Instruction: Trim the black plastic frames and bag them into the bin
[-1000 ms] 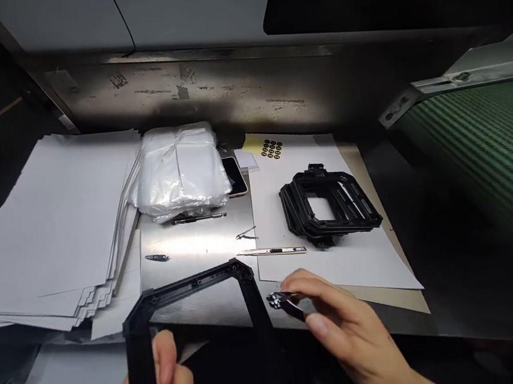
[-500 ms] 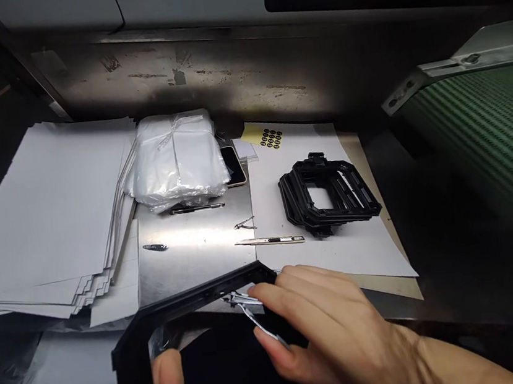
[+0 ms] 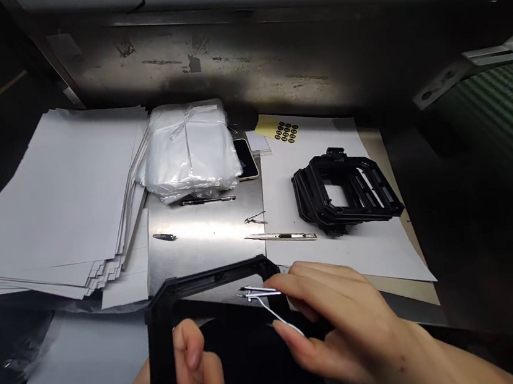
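Observation:
My left hand (image 3: 192,371) is closed round the left side of a black plastic frame (image 3: 211,276), which is tilted up near the bottom of the view. My right hand (image 3: 346,312) grips small silver nail clippers (image 3: 262,292) between thumb and fingers. Their lever stands apart from the two jaws. The clipper tips point left, inside the opening of the frame, apart from its upper bar. The lower part of the frame is out of view or lost in the dark.
Several stacked black frames (image 3: 345,190) lie on white paper (image 3: 278,183) at right. A utility knife (image 3: 283,236), a pen (image 3: 208,201) and a phone (image 3: 246,159) lie near bundled plastic bags (image 3: 190,150). At left is a paper stack (image 3: 51,198); yellow label stickers (image 3: 286,131) lie behind.
The clippers have come away from the upper bar of the frame into its opening. The left fingers have shifted on the frame, and the whole scene has moved slightly right in view.

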Motion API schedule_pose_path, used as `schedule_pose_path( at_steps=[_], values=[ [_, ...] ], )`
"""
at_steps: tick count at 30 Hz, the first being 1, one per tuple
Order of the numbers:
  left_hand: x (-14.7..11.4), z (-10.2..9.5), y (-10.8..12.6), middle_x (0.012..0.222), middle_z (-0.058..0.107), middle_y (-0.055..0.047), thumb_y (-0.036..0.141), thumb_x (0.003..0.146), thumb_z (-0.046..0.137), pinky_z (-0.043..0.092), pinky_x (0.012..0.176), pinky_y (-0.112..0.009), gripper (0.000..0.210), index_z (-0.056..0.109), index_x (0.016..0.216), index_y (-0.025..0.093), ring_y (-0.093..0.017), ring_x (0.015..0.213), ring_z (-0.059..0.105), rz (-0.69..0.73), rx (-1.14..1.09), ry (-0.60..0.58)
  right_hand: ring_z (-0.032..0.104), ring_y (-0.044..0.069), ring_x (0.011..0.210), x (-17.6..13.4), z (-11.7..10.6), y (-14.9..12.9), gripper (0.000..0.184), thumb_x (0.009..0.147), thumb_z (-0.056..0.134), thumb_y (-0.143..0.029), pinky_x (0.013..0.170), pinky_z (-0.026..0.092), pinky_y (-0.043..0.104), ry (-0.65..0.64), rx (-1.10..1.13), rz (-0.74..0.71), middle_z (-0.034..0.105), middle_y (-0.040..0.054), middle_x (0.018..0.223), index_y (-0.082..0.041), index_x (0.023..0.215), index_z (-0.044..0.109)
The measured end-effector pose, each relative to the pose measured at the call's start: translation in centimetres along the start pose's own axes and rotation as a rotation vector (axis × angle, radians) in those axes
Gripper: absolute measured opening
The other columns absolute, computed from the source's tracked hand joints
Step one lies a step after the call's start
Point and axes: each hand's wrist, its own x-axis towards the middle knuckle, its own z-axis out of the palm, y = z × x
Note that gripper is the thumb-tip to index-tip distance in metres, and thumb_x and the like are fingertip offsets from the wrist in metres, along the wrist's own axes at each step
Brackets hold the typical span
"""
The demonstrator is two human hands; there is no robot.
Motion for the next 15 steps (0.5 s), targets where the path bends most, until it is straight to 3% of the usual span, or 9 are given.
schedule_pose_path(
  at_steps=[3, 5, 7, 10, 12, 15],
  values=[
    [0.2, -0.7, -0.5, 0.043, 0.044, 0.007, 0.011, 0.058, 0.058, 0.024, 0.034, -0.013, 0.018, 0.051, 0.07, 0.022, -0.002, 0.033, 0.033, 0.003, -0.023, -0.051, 0.04, 0.01, 0.05, -0.3, 0.1, 0.4, 0.017, 0.079, 0.048, -0.02, 0.047, 0.035, 0.022, 0.043, 0.056, 0.068, 0.041, -0.0027, 0.058, -0.018, 0.096, 0.045],
    [0.2, -1.3, -0.9, 0.04, 0.041, 0.006, 0.008, 0.056, 0.052, 0.022, 0.034, -0.013, 0.016, 0.053, 0.067, 0.018, -0.003, 0.034, 0.032, -0.033, 0.02, -0.023, 0.04, 0.009, 0.049, -0.6, 0.3, 1.1, 0.016, 0.08, 0.047, -0.02, 0.047, 0.035, 0.021, 0.095, 0.089, 0.143, 0.04, -0.0036, 0.057, -0.019, 0.096, 0.045],
    [0.3, -1.9, -1.2, 0.039, 0.042, 0.004, 0.005, 0.055, 0.044, 0.02, 0.032, -0.012, 0.018, 0.056, 0.064, 0.015, -0.002, 0.032, 0.03, -0.065, 0.039, 0.01, 0.044, 0.01, 0.052, -1.0, 0.8, 2.3, 0.014, 0.08, 0.046, -0.022, 0.049, 0.037, 0.022, 0.167, 0.112, 0.276, 0.043, -0.0032, 0.058, -0.02, 0.094, 0.047],
    [0.4, -2.5, -1.3, 0.04, 0.042, 0.003, 0.001, 0.052, 0.037, 0.019, 0.027, -0.01, 0.029, 0.058, 0.067, 0.014, -0.001, 0.028, 0.024, -0.051, -0.034, -0.028, 0.05, 0.013, 0.061, -2.2, 2.3, 5.2, 0.018, 0.082, 0.043, -0.03, 0.055, 0.04, 0.024, 0.239, 0.107, 0.544, 0.051, 0.0002, 0.065, -0.018, 0.092, 0.051],
    [0.5, -3.0, -1.4, 0.049, 0.049, 0.001, -0.001, 0.05, 0.037, 0.021, 0.026, -0.01, 0.036, 0.059, 0.072, 0.018, 0.0, 0.027, 0.024, -0.029, -0.101, -0.04, 0.05, 0.014, 0.064, -3.5, 3.5, 7.3, 0.022, 0.082, 0.042, -0.033, 0.059, 0.042, 0.026, 0.224, 0.084, 0.655, 0.053, 0.0025, 0.071, -0.016, 0.092, 0.052],
    [0.6, -3.7, -1.5, 0.064, 0.056, -0.001, -0.004, 0.048, 0.036, 0.023, 0.025, -0.01, 0.041, 0.058, 0.071, 0.021, 0.001, 0.028, 0.027, -0.014, -0.147, 0.001, 0.05, 0.015, 0.067, -6.0, 5.2, 10.0, 0.021, 0.081, 0.043, -0.032, 0.063, 0.043, 0.029, 0.129, 0.062, 0.693, 0.053, 0.0037, 0.077, -0.016, 0.089, 0.054]
  ],
)
